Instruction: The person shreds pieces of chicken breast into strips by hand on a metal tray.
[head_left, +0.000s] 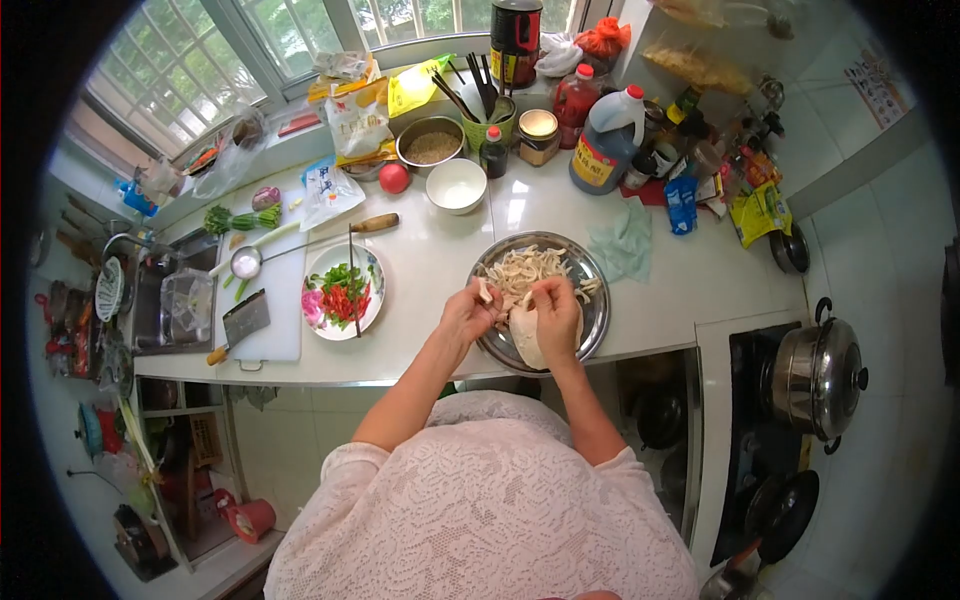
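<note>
A round steel tray [598, 322] near the counter's front edge holds a heap of pale shredded meat, seemingly chicken [525, 270]. At the tray's near side lies a large whole piece of the pale meat [527, 340]. My left hand [470, 314] is over the tray's left rim, its fingers closed on a small piece of meat [486, 291]. Above the large piece, my right hand [556, 318] has its fingers pinched at the meat; its palm hides part of that piece.
Left of the tray stands a plate [312, 272] of chopped red and green peppers with chopsticks across it. A cleaver [246, 318] and ladle [246, 263] lie on the white cutting board [285, 335]. A white bowl [456, 187] and bottles are behind; a pot [815, 380] is right.
</note>
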